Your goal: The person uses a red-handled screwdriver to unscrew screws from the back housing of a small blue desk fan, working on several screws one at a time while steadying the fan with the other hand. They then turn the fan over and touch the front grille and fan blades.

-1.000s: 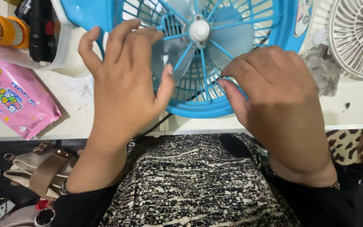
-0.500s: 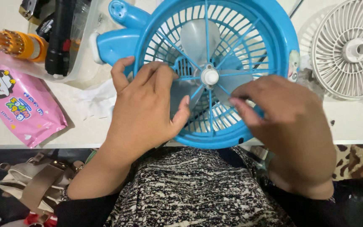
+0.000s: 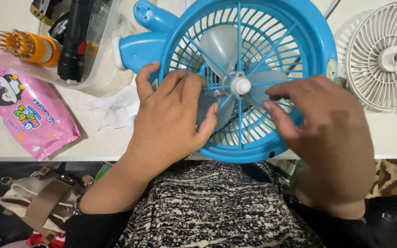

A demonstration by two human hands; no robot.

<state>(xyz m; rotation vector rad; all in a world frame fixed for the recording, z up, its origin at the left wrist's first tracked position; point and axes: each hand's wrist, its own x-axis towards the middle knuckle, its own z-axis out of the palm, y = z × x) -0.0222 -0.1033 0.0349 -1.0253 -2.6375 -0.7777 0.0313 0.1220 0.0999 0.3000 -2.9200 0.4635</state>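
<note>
The left hand's grip point(image 3: 173, 112) lies flat and open on the blue fan point(image 3: 249, 78), fingers spread over the left part of the grille, thumb pointing toward the white hub point(image 3: 241, 85); nothing is clamped in it. The right hand point(image 3: 325, 133) rests on the lower right of the grille, its fingers loosely curled with the tips pressed on the ribs just beside the hub, also closed on nothing. The fan lies face up on the white table point(image 3: 391, 133), its rim jutting over the near edge above the person's patterned lap. Grey blades point(image 3: 221, 46) show through the grille. The fan's blue stand point(image 3: 138, 46) points left toward a clear tub point(image 3: 102, 69) holding a black torch point(image 3: 74, 41) and an orange bit set point(image 3: 28, 46). A pink wipes pack point(image 3: 24, 112) lies at the left of the table, crumpled tissue point(image 3: 113, 108) just beside the left hand. A white fan point(image 3: 387, 57) sits to the right, apart from the blue one. A beige bag point(image 3: 37, 202) lies on the floor at lower left.
</note>
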